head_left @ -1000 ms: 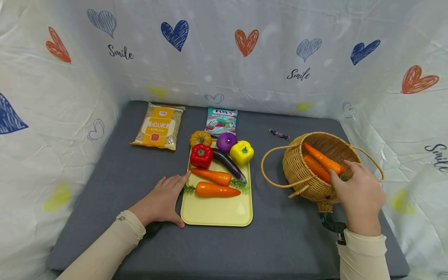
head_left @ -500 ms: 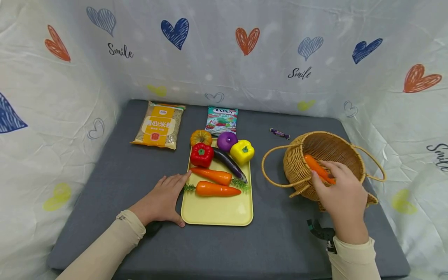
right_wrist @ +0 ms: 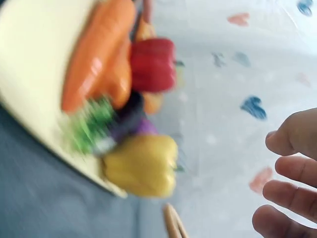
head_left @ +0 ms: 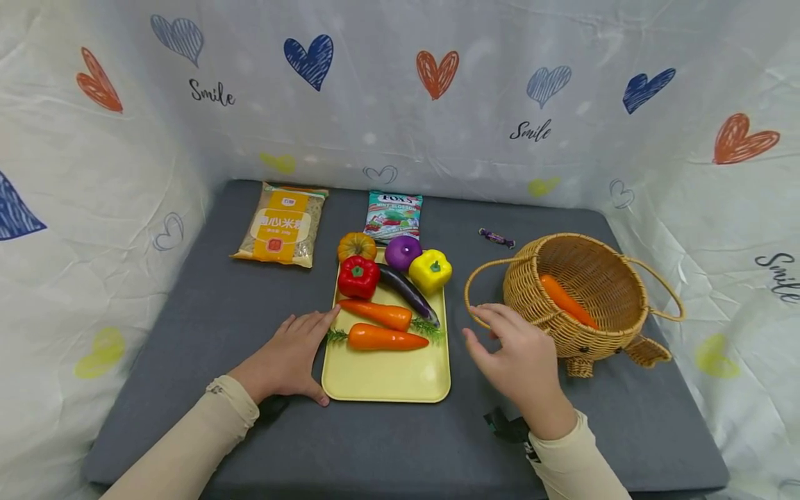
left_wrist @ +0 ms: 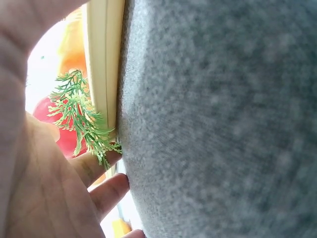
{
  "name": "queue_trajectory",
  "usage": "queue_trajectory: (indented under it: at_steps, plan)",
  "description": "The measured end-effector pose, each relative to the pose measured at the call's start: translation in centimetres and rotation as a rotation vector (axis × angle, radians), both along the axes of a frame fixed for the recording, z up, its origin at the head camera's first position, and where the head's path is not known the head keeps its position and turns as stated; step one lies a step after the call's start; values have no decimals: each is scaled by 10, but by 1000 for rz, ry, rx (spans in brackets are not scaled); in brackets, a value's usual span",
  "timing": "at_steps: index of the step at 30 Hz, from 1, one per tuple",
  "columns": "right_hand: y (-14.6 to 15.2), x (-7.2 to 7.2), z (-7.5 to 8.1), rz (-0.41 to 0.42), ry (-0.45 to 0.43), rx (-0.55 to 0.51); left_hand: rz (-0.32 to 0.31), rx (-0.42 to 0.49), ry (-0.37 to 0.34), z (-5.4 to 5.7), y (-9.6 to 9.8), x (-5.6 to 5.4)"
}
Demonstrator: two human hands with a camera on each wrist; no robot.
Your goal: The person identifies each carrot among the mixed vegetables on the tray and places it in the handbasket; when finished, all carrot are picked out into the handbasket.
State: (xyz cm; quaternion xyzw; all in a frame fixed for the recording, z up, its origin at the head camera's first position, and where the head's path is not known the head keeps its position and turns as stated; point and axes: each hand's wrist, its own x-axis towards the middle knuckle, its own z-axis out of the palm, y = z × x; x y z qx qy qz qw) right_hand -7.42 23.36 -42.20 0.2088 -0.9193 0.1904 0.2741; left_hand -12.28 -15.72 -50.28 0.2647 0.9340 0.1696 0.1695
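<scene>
My left hand point(head_left: 290, 357) rests at the left edge of a yellow tray point(head_left: 387, 382), fingers spread, thumb at its near corner. The left wrist view shows that rim and a green carrot top close to the palm. On the tray lie two carrots point(head_left: 387, 338), an eggplant point(head_left: 407, 292), a red bell pepper point(head_left: 358, 276) and a yellow bell pepper point(head_left: 430, 271). Between tray and wicker basket point(head_left: 578, 340) hovers my right hand point(head_left: 521, 357), fingers loosely bent and holding nothing. A carrot point(head_left: 567, 302) lies inside the basket.
A small pumpkin point(head_left: 357, 246) and a purple onion-like vegetable point(head_left: 403, 253) sit at the tray's far end. Behind are a bag of grain point(head_left: 281, 226) and a candy bag point(head_left: 393, 215). A wrapped candy point(head_left: 496, 238) lies behind the basket, whose looped handles stick out sideways.
My right hand has let go of a carrot in the basket, come out and moved left towards the tray. One carrot now shows in the basket, two before. The left hand has stayed put.
</scene>
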Motion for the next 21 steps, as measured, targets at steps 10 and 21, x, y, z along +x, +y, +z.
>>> queue_trajectory:
  at_steps: [10, 21]
  plan:
    - [-40, -3, -34, 69, -110, 111, 1, -4, 8, -1, -1, 0]
    - [-60, -4, -63, 85, -326, 199, -1, 1, 13, -1, -1, 1]
